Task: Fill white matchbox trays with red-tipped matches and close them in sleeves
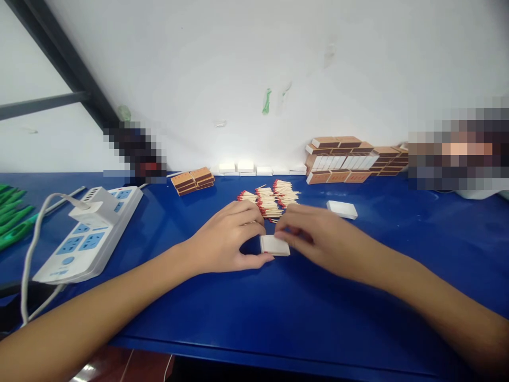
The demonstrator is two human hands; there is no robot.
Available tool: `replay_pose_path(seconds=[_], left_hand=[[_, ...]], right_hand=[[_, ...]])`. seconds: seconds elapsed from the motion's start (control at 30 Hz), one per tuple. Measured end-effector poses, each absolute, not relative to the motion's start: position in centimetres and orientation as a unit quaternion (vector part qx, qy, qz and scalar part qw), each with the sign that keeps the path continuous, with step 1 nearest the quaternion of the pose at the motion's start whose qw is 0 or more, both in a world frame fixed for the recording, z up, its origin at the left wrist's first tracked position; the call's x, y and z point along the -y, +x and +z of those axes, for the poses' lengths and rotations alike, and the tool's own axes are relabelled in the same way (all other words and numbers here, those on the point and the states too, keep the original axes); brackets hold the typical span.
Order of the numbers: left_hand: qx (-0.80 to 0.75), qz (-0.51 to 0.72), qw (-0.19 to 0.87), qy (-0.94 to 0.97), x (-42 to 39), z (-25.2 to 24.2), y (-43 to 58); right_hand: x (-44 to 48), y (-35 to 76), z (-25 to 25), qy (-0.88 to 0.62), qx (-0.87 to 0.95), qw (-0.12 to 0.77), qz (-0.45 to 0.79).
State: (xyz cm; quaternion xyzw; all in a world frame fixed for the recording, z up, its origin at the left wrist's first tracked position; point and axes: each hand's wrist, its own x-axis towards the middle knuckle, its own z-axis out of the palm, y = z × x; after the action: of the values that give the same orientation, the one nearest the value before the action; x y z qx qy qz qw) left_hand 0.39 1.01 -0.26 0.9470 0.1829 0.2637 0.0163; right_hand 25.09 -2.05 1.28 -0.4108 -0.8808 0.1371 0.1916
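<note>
In front of me on the blue table lies a small white matchbox tray (274,246), with a red match tip showing at its near left corner. My left hand (233,239) grips the tray's left end between thumb and fingers. My right hand (314,233) is closed, its fingertips at the tray's far right corner; what they pinch, if anything, is hidden. Just beyond both hands sits a loose pile of red-tipped matches (268,201), partly covered by my fingers. Another white tray (342,209) lies to the right, behind my right hand.
Stacked brown matchboxes (338,176) stand by the wall at the right, and a smaller stack (193,181) sits left of centre. Between them white trays (264,171) line the wall. A power strip (85,241) with a plugged-in white cable and green-handled tools (16,217) occupy the left.
</note>
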Motion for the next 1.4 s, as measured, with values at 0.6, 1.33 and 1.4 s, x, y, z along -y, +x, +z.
replay_pose_path(seconds=[0.6,1.33,1.4], left_hand=[[-0.198,0.261,0.012,0.945,-1.3,-0.6,0.1],[-0.215,0.253,0.002,0.943,-1.4,-0.4,0.0],[-0.217,0.257,-0.002,0.942,-1.4,-0.4,0.0]], right_hand=[[-0.4,26.9,-0.5,-0.466,0.855,0.193,0.121],[-1.8,30.1,-0.2,-0.49,0.857,0.127,0.098],[-0.9,29.2,0.3,-0.472,0.862,0.149,0.103]])
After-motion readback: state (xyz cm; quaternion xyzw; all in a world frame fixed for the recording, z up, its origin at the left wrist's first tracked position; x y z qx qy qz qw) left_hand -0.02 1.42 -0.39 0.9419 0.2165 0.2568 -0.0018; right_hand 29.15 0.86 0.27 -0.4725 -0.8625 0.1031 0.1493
